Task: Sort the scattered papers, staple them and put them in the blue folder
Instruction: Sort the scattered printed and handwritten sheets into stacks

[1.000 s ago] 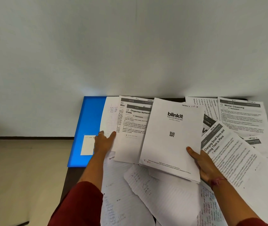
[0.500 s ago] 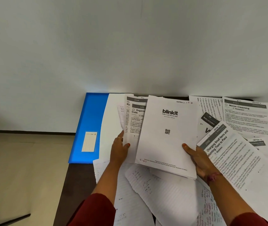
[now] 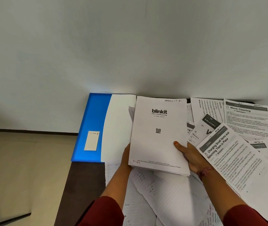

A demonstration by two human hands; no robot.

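Note:
A stack of white sheets [image 3: 158,144] with a "blinkit" page on top is held above the table. My left hand [image 3: 125,158] grips its lower left edge, mostly hidden behind the paper. My right hand [image 3: 189,156] grips the lower right edge, thumb on the top page. The blue folder [image 3: 91,118] lies flat at the back left of the table, a white label on its cover, with a blank sheet [image 3: 117,128] overlapping its right side. Printed sheets [image 3: 247,121] fan out on the right; handwritten lined sheets [image 3: 162,198] lie under my arms. No stapler shows.
The dark table [image 3: 81,181] shows bare at its left edge, with beige floor [image 3: 24,168] beyond. A grey wall [image 3: 130,46] rises directly behind the table. Papers cover most of the table's right half.
My left hand slid right from the folder side, bringing the printed sheets under the "blinkit" page. The sheets are gathered into one squared stack held by both hands.

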